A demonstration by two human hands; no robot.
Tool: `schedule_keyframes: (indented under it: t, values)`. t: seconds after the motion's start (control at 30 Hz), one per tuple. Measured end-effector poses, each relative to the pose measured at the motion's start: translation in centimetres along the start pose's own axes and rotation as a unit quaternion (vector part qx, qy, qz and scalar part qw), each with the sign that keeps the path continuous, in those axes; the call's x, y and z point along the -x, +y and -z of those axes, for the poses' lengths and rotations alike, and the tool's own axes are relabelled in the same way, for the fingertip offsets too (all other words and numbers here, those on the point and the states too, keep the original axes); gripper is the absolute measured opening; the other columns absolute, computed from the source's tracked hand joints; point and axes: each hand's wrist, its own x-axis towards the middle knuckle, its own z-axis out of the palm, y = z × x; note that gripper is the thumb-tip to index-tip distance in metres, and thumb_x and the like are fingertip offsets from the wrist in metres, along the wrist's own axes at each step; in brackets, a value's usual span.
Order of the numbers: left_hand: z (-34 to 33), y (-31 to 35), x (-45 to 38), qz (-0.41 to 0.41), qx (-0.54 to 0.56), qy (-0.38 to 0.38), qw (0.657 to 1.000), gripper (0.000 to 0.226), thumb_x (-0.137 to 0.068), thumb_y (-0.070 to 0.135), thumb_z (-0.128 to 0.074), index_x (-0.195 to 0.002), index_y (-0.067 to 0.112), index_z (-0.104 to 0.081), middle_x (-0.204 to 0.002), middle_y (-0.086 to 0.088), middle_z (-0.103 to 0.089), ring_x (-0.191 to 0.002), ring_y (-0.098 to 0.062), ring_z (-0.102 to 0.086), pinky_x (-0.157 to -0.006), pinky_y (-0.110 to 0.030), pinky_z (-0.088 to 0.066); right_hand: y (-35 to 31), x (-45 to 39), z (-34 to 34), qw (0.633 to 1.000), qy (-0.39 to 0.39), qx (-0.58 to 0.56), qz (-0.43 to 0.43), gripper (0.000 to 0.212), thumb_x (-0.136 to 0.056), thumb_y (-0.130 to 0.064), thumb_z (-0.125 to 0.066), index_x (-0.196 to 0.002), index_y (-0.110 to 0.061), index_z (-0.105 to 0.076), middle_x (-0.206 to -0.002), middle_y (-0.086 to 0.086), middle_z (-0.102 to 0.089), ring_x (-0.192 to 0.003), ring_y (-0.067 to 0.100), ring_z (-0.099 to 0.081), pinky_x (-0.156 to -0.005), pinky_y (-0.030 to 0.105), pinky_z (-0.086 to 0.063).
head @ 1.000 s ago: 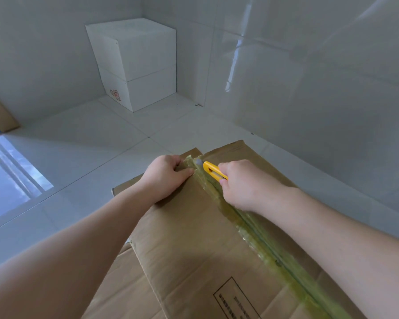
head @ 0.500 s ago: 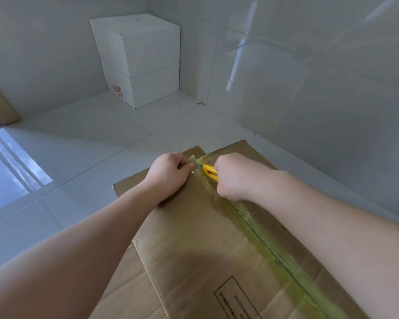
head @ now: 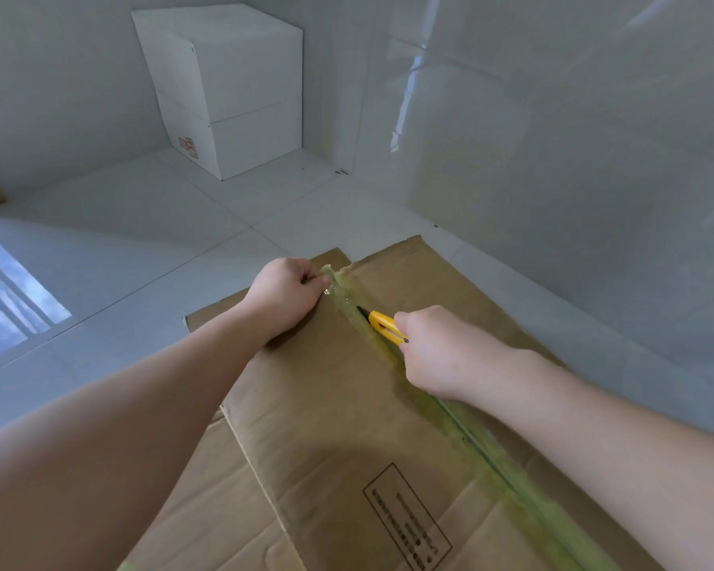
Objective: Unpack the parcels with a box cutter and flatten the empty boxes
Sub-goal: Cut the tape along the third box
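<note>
A large brown cardboard box [head: 339, 405] lies on the white tiled floor, its top seam sealed with a strip of yellowish tape [head: 491, 459] running away from me. My right hand [head: 442, 352] grips a yellow box cutter [head: 384, 325], its blade in the taped seam a little short of the far end. My left hand [head: 285, 294] rests on the left flap at the far edge, with its fingers curled and pinching the tape end there. A printed label [head: 407, 517] shows on the near part of the left flap.
A white box [head: 227, 88] stands in the far corner against the tiled walls. A glossy white wall [head: 553, 179] runs close along the right of the cardboard box. A flat cardboard sheet [head: 198, 508] lies under the box at the near left.
My right hand has pulled the cutter back towards me along the seam, away from the far end it reached half a second ago. My left hand has stayed at the far edge.
</note>
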Motion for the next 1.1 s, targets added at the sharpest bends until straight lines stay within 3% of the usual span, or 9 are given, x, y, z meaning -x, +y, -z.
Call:
schedule_keyframes:
  t: [0.23,0.6,0.77,0.93,1.0,1.07,1.1]
  values:
    - [0.2,-0.1,-0.2,0.01,0.009,-0.009,1.0,0.029,-0.092,0.033,-0.057,-0.09,0.006,-0.066,-0.093,-0.013,-0.066,-0.087,-0.028,-0.061,-0.074,-0.036,-0.051,1.1,1.8,-1.2,0.999,0.032,-0.009,0.016,0.009,-0.094,-0.009,-0.044,-0.089,-0.015,-0.04,-0.073,0.002,-0.042,-0.056,0.016,-0.041,-0.044,0.027,-0.024]
    - [-0.2,0.4,-0.7,0.028,-0.006,-0.018,0.999,0.026,-0.093,0.034,-0.055,-0.09,0.01,-0.065,-0.093,-0.008,-0.063,-0.088,-0.028,-0.058,-0.075,-0.034,-0.048,0.7,0.6,-1.1,0.999,0.01,-0.039,-0.008,0.009,-0.093,-0.007,-0.046,-0.085,-0.01,-0.047,-0.072,0.005,-0.043,-0.053,0.02,-0.037,-0.046,0.026,-0.027]
    - [0.7,0.1,-1.8,0.036,0.014,-0.013,0.999,0.026,-0.094,0.035,-0.054,-0.091,0.012,-0.065,-0.091,-0.004,-0.061,-0.082,-0.023,-0.056,-0.071,-0.03,-0.044,1.5,2.1,-1.3,1.0,0.009,-0.011,0.0,0.021,-0.093,-0.009,-0.046,-0.074,-0.015,-0.039,-0.073,0.005,-0.045,-0.055,0.02,-0.041,-0.046,0.026,-0.027]
    - [1.9,-0.7,-3.0,0.043,0.002,0.006,0.999,0.024,-0.092,0.035,-0.058,-0.093,0.013,-0.065,-0.095,-0.005,-0.063,-0.087,-0.025,-0.058,-0.075,-0.033,-0.046,0.7,1.3,-1.2,0.999,0.033,-0.025,0.011,0.012,-0.095,-0.007,-0.044,-0.084,-0.013,-0.042,-0.073,0.005,-0.043,-0.056,0.018,-0.042,-0.045,0.027,-0.026]
    - [1.8,-0.9,-3.1,0.0,-0.077,0.049,0.996,0.017,-0.089,0.027,-0.06,-0.102,0.016,-0.059,-0.107,-0.005,-0.059,-0.103,-0.029,-0.055,-0.089,-0.04,-0.044,0.3,1.0,-1.5,1.0,0.018,-0.021,0.005,0.009,-0.094,-0.007,-0.045,-0.086,-0.01,-0.045,-0.073,0.005,-0.043,-0.056,0.018,-0.042,-0.044,0.027,-0.026]
    - [1.1,-0.2,-2.4,-0.141,-0.139,0.073,0.977,0.031,-0.08,0.006,-0.056,-0.109,0.016,-0.059,-0.115,-0.006,-0.055,-0.113,-0.03,-0.048,-0.095,-0.04,-0.038,0.2,0.8,-2.0,1.0,0.01,-0.027,-0.001,0.005,-0.093,-0.007,-0.045,-0.09,-0.009,-0.048,-0.072,0.005,-0.043,-0.056,0.018,-0.041,-0.044,0.027,-0.026]
    - [0.4,0.3,-1.8,-0.225,-0.149,0.033,0.962,0.037,-0.073,-0.002,-0.054,-0.105,0.014,-0.062,-0.111,-0.005,-0.056,-0.109,-0.029,-0.05,-0.091,-0.036,-0.04,0.2,0.8,-2.2,0.999,0.011,-0.033,-0.003,0.005,-0.093,-0.007,-0.045,-0.093,-0.009,-0.05,-0.073,0.005,-0.044,-0.056,0.017,-0.042,-0.044,0.027,-0.027]
